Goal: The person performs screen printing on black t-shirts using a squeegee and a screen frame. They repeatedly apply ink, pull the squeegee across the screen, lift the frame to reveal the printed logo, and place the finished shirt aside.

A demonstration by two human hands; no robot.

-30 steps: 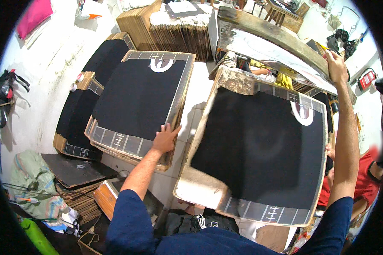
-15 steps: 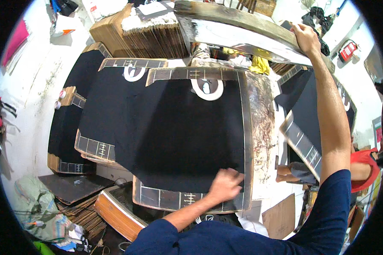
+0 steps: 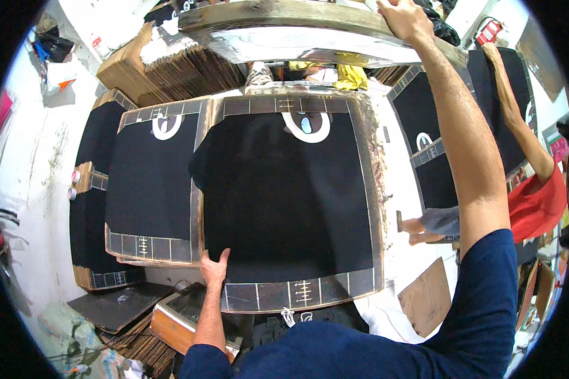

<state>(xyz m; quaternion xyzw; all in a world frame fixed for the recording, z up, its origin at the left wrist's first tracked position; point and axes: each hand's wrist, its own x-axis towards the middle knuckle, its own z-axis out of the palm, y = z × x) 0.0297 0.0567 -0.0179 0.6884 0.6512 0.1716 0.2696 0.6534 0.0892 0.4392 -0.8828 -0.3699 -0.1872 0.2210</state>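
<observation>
A black fabric piece (image 3: 284, 202) lies flat on a dark board (image 3: 272, 295) with ruled marks along its edges. A white ring-shaped print with a dark and pale blue centre (image 3: 306, 126) shows at the fabric's far edge. My left hand (image 3: 214, 268) is at the near left corner of the board, thumb on the top side and fingers along the edge, apparently gripping it. My right hand (image 3: 408, 20), arm stretched out, grips the top bar of a large wooden frame (image 3: 284, 18) with a whitish face, tilted up beyond the board.
A second board with printed black fabric (image 3: 152, 170) lies to the left, with more farther left. Board stacks (image 3: 189, 69) stand at the back. On the right, a person in a red top (image 3: 537, 202) reaches over black fabric. A wooden-sided box (image 3: 174, 322) sits near left.
My left hand has moved from the near right of the fabric to the board's left corner. The fabric's left part, earlier spread over the neighbouring board, now lies on this board. The view has shifted.
</observation>
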